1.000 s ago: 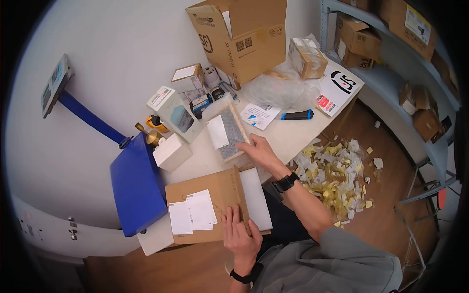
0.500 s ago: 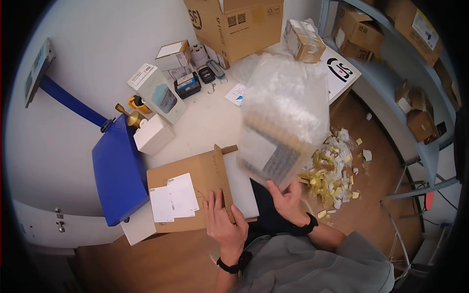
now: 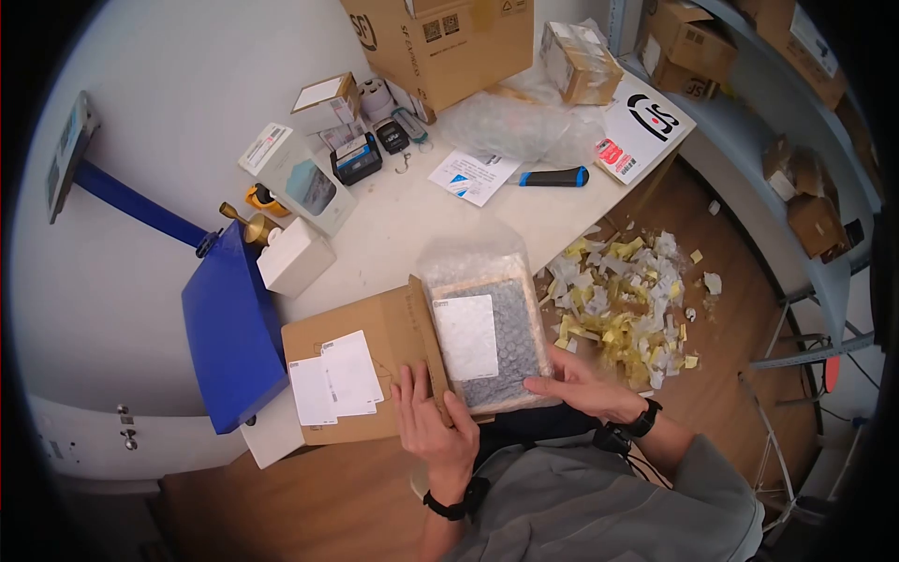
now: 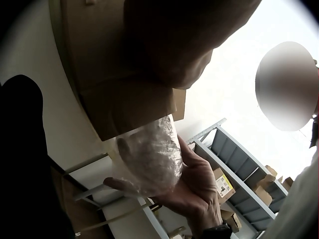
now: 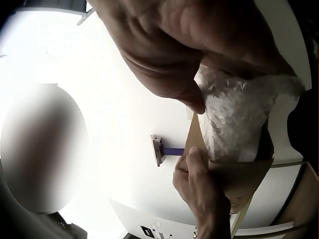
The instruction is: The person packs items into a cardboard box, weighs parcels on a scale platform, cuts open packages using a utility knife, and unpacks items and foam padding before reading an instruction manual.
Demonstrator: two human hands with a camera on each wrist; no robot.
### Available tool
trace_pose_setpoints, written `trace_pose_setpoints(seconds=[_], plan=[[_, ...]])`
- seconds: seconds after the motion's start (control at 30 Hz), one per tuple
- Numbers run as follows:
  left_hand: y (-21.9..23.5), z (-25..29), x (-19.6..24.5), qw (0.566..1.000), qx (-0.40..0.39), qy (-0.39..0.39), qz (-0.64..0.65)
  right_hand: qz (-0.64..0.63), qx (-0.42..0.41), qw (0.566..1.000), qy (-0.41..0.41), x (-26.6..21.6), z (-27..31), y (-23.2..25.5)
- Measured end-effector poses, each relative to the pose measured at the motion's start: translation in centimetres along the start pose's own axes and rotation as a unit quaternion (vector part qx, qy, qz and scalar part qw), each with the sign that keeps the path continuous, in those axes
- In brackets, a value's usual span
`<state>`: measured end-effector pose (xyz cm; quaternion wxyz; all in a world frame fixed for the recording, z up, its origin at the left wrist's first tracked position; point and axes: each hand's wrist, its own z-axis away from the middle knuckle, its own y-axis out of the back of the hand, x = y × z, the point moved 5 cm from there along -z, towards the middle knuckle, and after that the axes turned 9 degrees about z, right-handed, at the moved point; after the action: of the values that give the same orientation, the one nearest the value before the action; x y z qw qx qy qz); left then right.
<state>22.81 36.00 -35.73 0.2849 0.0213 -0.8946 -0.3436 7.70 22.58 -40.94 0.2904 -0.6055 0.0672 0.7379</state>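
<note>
A flat parcel in bubble wrap [image 3: 518, 323], with a white label on top, lies at the open side of a brown cardboard box [image 3: 401, 328]. My right hand [image 3: 592, 388] grips the parcel's near right corner, thumb on top and fingers underneath. With my left hand [image 3: 436, 440] I hold the raised flap of the box, fingers over its outer face and thumb at the edge. Two white labels [image 3: 352, 375] are stuck on the box. In the right wrist view the clear wrap [image 5: 232, 119] reaches in behind the cardboard flap.
A blue scale [image 3: 234, 328] stands left of the table [image 3: 393, 253]. Farther back are a white box [image 3: 295, 258], a label printer [image 3: 356, 159], a printed sheet [image 3: 476, 176], a blue-black knife [image 3: 554, 177] and a large carton [image 3: 459, 56]. Paper scraps [image 3: 627, 309] litter the floor at right.
My right hand took the wrapped parcel from the table's middle, swung it up toward the body, then lowered it beside the box flap, over the white board. The left hand stayed on the box.
</note>
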Motion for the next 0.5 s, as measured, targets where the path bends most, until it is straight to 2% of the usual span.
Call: trace_pose_setpoints(seconds=[0.03, 0.17, 0.23, 0.37, 0.43, 0.5], plan=[[0.0, -0.1, 0.0, 1.0, -0.001, 0.0, 0.001, -0.029, -0.022, 0.999, -0.035, -0.3, 0.0, 0.4], [0.2, -0.3, 0.0, 1.0, -0.002, 0.003, 0.007, -0.005, -0.022, 1.0, -0.006, -2.7, 0.0, 2.4], [0.2, -0.2, -0.3, 1.0, -0.003, 0.0, 0.019, 0.146, -0.009, 0.989, 0.028, -4.1, 0.3, 4.0], [0.5, -0.8, 0.1, 0.999, -0.021, 0.004, 0.039, 0.199, 0.0, 0.98, 0.01, -7.8, 1.2, 4.8], [0.4, -0.8, 0.1, 0.999, -0.027, 0.005, 0.028, 0.213, 0.003, 0.977, 0.034, -8.1, 1.4, 4.7], [0.3, -0.8, 0.0, 0.999, -0.035, 0.004, 0.016, 0.293, 0.015, 0.956, 0.024, -9.2, 1.9, 3.9]])
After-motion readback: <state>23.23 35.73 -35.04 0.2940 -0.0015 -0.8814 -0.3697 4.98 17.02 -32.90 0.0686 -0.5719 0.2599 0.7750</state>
